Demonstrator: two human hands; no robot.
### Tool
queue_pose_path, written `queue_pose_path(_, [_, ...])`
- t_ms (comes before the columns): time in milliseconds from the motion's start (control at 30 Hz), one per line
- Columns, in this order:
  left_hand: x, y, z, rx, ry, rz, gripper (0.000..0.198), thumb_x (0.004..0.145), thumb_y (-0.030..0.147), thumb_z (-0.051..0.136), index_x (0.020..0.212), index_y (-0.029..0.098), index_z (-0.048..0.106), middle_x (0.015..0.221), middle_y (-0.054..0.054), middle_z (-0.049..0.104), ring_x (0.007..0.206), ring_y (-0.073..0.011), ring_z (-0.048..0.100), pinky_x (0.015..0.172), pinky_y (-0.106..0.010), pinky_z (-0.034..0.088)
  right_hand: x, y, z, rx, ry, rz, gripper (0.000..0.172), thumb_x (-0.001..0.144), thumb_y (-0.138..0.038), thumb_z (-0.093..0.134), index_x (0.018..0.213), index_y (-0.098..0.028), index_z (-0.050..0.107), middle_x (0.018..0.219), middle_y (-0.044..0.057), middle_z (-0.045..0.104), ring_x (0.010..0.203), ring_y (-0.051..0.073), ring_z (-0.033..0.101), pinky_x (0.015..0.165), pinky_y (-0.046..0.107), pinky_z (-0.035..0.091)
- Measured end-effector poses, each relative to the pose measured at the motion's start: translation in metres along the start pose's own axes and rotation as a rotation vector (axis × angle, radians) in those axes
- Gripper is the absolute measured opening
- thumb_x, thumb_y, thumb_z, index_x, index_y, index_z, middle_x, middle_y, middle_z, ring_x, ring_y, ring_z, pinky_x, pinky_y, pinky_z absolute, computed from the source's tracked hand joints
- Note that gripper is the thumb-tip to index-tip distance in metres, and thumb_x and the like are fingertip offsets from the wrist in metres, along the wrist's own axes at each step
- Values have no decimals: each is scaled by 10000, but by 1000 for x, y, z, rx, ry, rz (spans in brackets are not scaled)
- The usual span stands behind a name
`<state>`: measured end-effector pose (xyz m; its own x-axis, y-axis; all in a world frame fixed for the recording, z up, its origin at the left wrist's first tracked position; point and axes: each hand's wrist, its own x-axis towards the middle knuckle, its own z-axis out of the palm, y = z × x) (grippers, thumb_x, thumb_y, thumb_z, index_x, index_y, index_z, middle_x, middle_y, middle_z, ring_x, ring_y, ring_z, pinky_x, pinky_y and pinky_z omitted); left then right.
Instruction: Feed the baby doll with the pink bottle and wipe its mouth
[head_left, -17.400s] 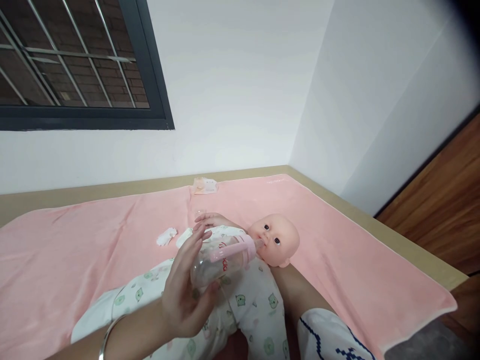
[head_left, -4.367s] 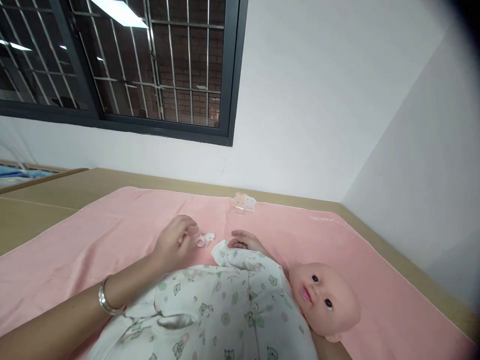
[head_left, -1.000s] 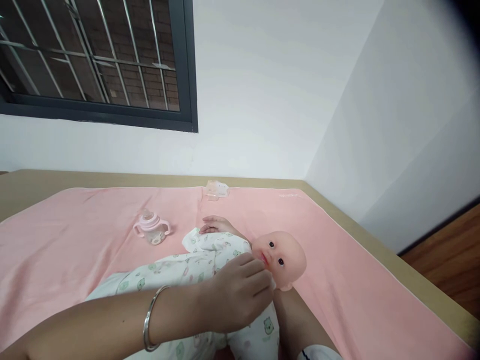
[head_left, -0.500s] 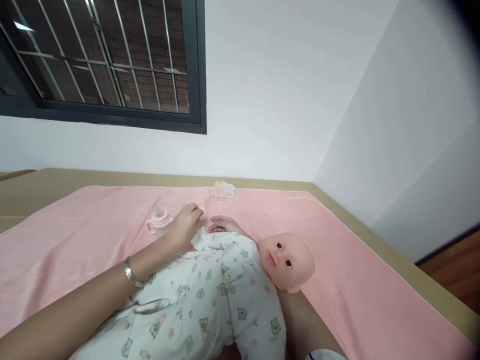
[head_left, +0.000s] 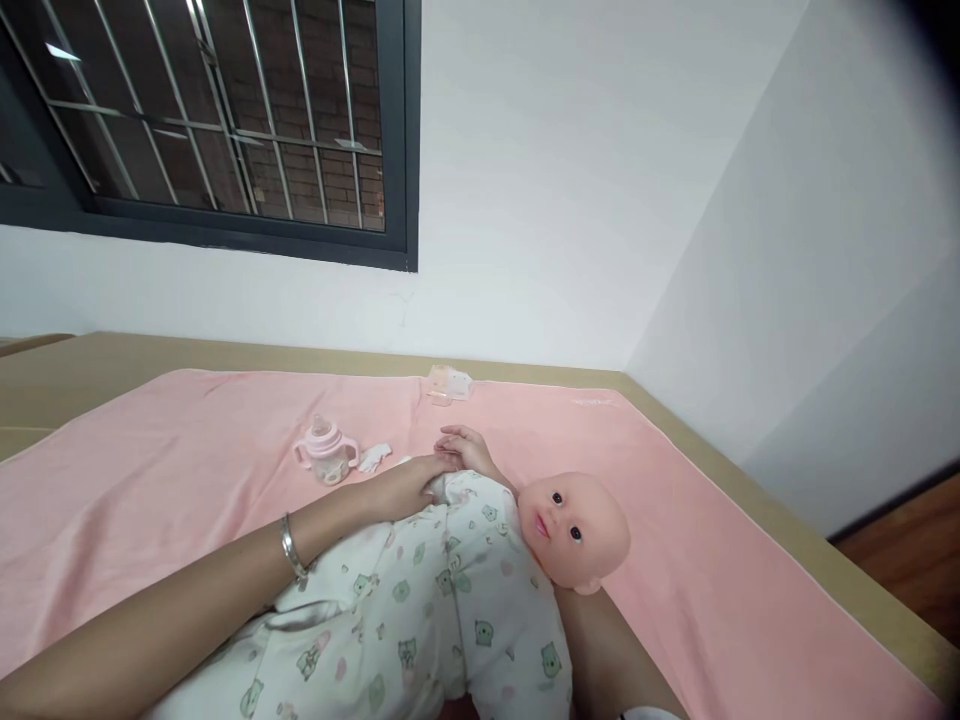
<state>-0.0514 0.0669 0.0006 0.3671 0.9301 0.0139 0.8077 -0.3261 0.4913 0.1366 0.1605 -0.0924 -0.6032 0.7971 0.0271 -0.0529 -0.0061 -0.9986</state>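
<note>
A bald baby doll (head_left: 576, 530) in a white bear-print suit lies face up across my lap, its head on my right forearm. My right hand (head_left: 466, 450) comes from behind the doll, fingers stretched out and slightly bent beyond its arm. With a silver bangle on the wrist, my left hand (head_left: 412, 485) closes around the end of the doll's sleeve (head_left: 454, 486), its fingertips meeting my right hand. The doll's own hand is hidden. Left of my hands, a pink two-handled baby bottle (head_left: 328, 452) stands upright beside a crumpled white tissue (head_left: 374, 458).
A pink cloth (head_left: 187, 450) covers most of the wooden surface (head_left: 187, 352). Near its far edge lies a small clear and white packet (head_left: 450, 384). White walls (head_left: 525, 200) rise behind and to the right, with a barred window (head_left: 225, 120) at upper left.
My left hand has moved right and nearer, from beside the bottle onto the doll's sleeve. The white tissue now lies uncovered on the cloth. My right hand has shifted slightly.
</note>
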Motion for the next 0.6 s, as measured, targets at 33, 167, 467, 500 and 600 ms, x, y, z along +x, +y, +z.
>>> queue_pose_path(33, [1,-1,1,6,-7,1,395,769,97,559,1137,232,601,1168,-31,674,1045,-212,636,856,-287,491,1,-5,7,0,17,-15,348,762,-578,640,848,-241,613,648,-18,574,901,153,606,824,322,544])
queue_pose_path(167, [5,-8,6,64,-10,-19,158,873,185,583,1024,165,625,1010,-53,668,923,-195,632,819,-331,503,21,-27,10,13,45,-49,370,881,-503,581,1044,-171,610,919,33,645,939,158,607,849,357,545])
queue_pose_path(467, [8,-11,12,174,-17,-36,257,945,359,598,1086,145,623,1090,-64,655,978,-195,645,879,-409,554,37,-60,-41,-48,142,-70,408,932,-401,560,1245,-140,550,1223,105,574,1079,195,589,919,412,536])
queue_pose_path(500, [8,-12,13,183,-19,-35,261,945,359,598,1095,146,622,1100,-66,654,984,-197,646,881,-411,556,34,-62,-45,-67,159,-73,410,930,-402,562,1245,-139,550,1222,105,575,1079,196,589,919,413,536])
queue_pose_path(600, [7,-13,14,202,-19,-34,272,946,359,598,1122,152,616,1131,-72,649,1009,-204,644,893,-419,557,24,-68,-56,-137,211,-87,413,929,-404,563,1246,-139,550,1224,105,574,1081,197,588,921,415,536])
